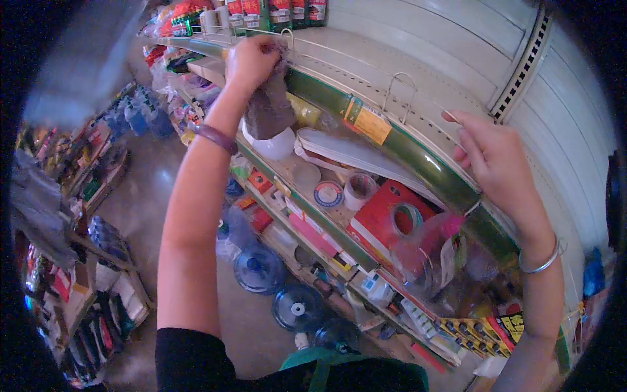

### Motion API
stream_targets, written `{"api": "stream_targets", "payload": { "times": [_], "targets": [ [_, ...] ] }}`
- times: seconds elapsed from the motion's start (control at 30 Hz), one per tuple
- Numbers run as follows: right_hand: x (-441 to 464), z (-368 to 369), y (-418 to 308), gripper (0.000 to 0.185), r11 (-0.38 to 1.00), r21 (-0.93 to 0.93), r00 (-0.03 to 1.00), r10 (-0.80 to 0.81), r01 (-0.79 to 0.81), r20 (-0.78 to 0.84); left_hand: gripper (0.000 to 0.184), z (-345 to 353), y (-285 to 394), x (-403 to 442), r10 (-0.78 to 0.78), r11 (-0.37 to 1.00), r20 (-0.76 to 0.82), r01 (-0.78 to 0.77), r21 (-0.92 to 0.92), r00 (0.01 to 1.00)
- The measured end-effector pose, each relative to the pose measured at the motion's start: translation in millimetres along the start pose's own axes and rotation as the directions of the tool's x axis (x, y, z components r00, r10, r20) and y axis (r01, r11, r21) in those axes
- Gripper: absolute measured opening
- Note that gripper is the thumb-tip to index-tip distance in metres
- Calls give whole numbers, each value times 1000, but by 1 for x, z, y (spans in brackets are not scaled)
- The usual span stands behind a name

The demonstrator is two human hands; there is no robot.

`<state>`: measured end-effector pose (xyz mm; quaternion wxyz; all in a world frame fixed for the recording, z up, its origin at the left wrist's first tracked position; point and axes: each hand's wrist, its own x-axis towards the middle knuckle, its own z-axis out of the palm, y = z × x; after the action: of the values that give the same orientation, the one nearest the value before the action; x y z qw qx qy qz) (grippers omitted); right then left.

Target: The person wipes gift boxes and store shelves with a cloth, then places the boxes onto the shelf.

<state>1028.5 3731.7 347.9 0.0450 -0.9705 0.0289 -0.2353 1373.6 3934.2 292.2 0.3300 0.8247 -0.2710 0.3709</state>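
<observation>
My left hand (253, 64) is closed on a grey-brown cloth (269, 108) at the front edge of the upper shelf (326, 91). The cloth hangs down over the green price rail, in front of a white rounded object (273, 144). To the right, my right hand (490, 157) is held above the same shelf near its wire divider (400, 98). Its fingers are partly curled and apart, with nothing visible between them. A yellow price label (369, 123) sits on the rail between the hands.
Red-labelled bottles (281, 12) stand at the back left of the upper shelf. Below are tape rolls (359, 189), a red box (386, 219) and plastic-wrapped goods (428, 258). Large blue water jugs (258, 268) stand on the floor. More stocked shelving (81, 287) lies across the aisle.
</observation>
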Motion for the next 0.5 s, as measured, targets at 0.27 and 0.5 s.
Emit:
{"api": "stream_targets", "payload": {
  "times": [0.27,0.5],
  "targets": [
    [-3,-2,-3,29,1000,-21,1000,-4,4,18,27,75,-23,71,-47,981,123,23,193,991],
    [-2,-3,-9,31,998,-18,998,61,-61,31,28,43,-9,2,262,963,-441,-263,61,859]
  ]
}}
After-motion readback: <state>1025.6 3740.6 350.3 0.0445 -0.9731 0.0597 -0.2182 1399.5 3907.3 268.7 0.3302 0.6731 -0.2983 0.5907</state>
